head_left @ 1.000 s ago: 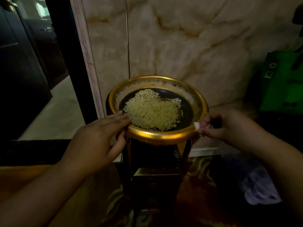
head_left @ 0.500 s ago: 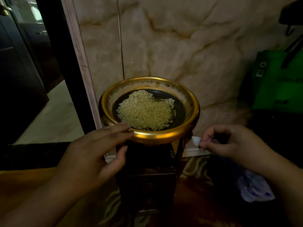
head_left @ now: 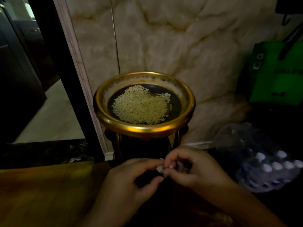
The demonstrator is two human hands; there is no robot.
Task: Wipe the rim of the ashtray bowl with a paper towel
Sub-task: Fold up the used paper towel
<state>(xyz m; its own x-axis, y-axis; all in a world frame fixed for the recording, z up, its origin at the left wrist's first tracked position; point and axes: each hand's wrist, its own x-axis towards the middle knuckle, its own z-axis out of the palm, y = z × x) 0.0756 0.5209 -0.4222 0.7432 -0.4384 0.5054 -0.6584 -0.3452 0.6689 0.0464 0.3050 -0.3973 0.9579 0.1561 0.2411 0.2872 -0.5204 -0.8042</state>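
Both hands' fingers pinched a tiny, soft white scrap of paper towel (head_left: 159, 169), left hand (head_left: 131, 179) and right hand (head_left: 195, 171); flimsy, it looked best bunched before rubbing the rigid gold-rimmed ashtray bowl (head_left: 144, 128).

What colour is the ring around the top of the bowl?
Shiny gold, seen in the head view: the ashtray bowl's rim.

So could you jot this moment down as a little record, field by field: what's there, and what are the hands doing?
ashtray bowl: gold rim, dark inside, on a dark stand
contents: pale granules heaped in the middle
paper towel: small white scrap pinched between both hands
left hand: below the bowl, off the rim
right hand: fingers closed on the scrap
rim contact: none
backdrop: marble wall
right side: green bag, clear plastic bag
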